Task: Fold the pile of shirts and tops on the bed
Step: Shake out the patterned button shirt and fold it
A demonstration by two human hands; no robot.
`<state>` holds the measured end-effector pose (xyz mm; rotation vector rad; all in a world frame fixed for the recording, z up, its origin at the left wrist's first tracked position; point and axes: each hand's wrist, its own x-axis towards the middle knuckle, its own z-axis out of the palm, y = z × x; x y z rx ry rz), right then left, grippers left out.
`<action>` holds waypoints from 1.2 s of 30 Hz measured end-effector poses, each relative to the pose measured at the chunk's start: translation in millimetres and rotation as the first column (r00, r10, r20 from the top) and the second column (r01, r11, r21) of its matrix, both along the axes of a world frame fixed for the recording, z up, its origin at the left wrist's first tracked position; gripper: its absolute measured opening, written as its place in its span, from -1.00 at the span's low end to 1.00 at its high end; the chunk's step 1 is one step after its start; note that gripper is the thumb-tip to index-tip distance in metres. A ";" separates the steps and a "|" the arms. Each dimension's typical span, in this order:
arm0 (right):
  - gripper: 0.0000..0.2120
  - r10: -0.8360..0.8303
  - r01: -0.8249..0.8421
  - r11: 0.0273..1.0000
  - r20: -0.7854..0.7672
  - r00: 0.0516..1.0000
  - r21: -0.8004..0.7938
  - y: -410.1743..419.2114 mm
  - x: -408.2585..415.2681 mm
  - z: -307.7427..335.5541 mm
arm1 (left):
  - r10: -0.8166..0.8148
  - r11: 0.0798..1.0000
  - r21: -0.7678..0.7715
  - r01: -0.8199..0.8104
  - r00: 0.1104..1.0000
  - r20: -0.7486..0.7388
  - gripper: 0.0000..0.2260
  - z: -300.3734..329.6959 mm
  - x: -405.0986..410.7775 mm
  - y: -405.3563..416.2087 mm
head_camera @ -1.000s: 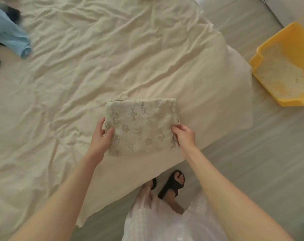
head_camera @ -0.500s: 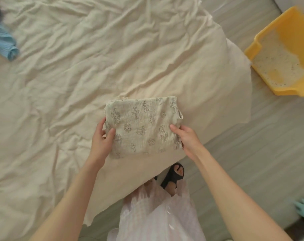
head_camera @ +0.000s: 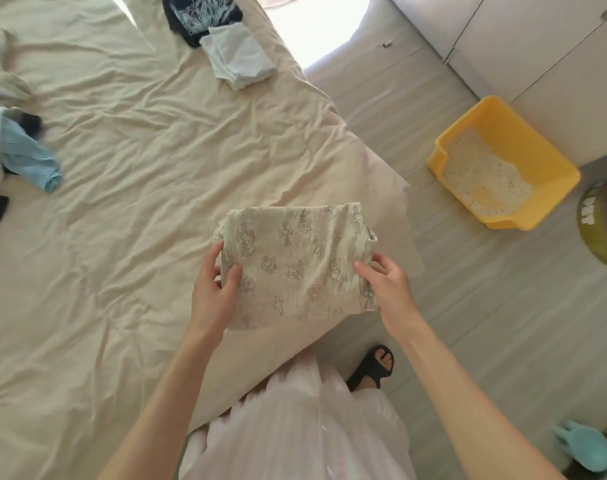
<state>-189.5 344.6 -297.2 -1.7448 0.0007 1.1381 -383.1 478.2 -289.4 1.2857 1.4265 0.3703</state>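
At the near corner of the bed, the left hand (head_camera: 214, 292) pinches the left edge of a folded beige top printed with grey crosses and cartoon cats (head_camera: 295, 265), thumb on top and fingers curled underneath. The right hand (head_camera: 385, 285) grips the top's right edge the same way, thumb pressed onto the fabric and fingers tucked round the side. Held between both hands, the folded top sits over the corner of the wrinkled cream bedsheet (head_camera: 139, 202); whether it rests on the sheet or is lifted just clear cannot be told. Farther up the bed lie a folded pale white-green garment (head_camera: 239, 57) and, touching it, a folded black printed shirt (head_camera: 201, 15). Along the left edge a ribbed light-blue top (head_camera: 28, 157) lies among unfolded clothes. On the floor to the right stands a yellow plastic litter tray (head_camera: 503, 164).
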 end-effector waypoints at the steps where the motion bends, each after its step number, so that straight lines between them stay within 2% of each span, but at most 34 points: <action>1: -0.82 -0.007 0.007 1.000 0.015 1.000 0.019 -9.9 13.2 9.1 | 0.003 1.000 0.001 -0.003 1.000 0.009 -0.59 7.5 12.6 -9.5; 5: -0.85 0.004 -0.009 0.997 0.061 0.998 0.078 -58.8 70.0 42.8 | 0.009 1.000 0.007 -0.009 0.999 0.051 -0.60 36.3 72.5 -55.1; 8: -0.83 0.026 -0.034 0.995 0.089 0.996 0.095 -94.8 122.8 63.7 | 0.077 0.997 0.003 -0.078 0.990 0.120 -0.60 51.5 124.5 -95.5; 13: -0.75 0.032 -0.047 0.996 0.177 0.984 0.080 -137.2 214.3 96.0 | 0.104 0.992 -0.094 -0.088 0.977 0.188 -0.59 62.4 216.3 -143.7; 16: -0.67 0.041 -0.048 0.998 0.213 0.976 0.027 -138.1 261.8 96.3 | 0.089 0.994 -0.072 -0.076 0.974 0.207 -0.59 67.3 260.5 -148.2; 20: -0.69 0.082 -0.093 0.995 0.214 0.973 0.038 -106.3 311.0 89.1 | 0.079 0.996 0.018 -0.083 0.985 0.153 -0.60 65.8 308.9 -122.6; 23: -0.68 0.125 -0.137 0.990 0.216 0.968 0.038 -60.2 355.6 80.9 | 0.134 0.988 0.057 -0.141 0.984 0.114 -0.60 59.9 351.9 -87.6; 28: -0.73 0.216 -0.226 0.974 0.264 0.940 0.007 8.7 415.6 85.0 | 0.174 0.982 0.050 -0.181 0.978 0.117 -0.59 50.0 413.2 -34.0; 36: -0.82 0.379 -0.422 0.906 0.379 0.844 0.035 153.3 487.6 107.2 | 0.340 0.932 0.074 -0.353 0.928 0.152 -0.59 76.6 474.0 72.8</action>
